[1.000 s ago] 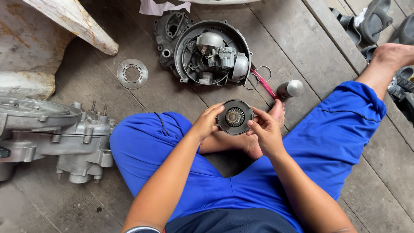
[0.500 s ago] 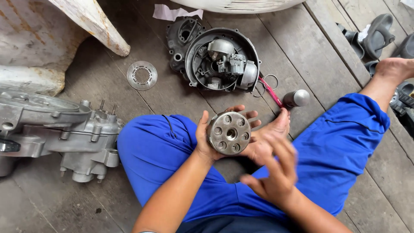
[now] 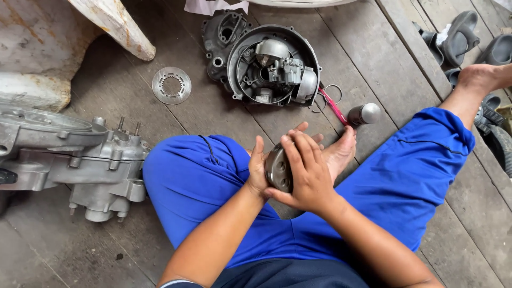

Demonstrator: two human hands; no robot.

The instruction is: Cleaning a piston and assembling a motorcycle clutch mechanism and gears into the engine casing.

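The person sits cross-legged on the wooden floor (image 3: 160,112) in blue trousers (image 3: 213,186). Both arms reach in from the bottom and meet over the lap. The left hand (image 3: 257,170) cups the round metal part (image 3: 277,169) from the side, fingers curled behind it. The right hand (image 3: 308,173) lies flat over the front of it, fingers spread and pointing up. The part sits squeezed between both palms, just by the bare foot (image 3: 337,154). A grey engine case (image 3: 74,154) lies to the left.
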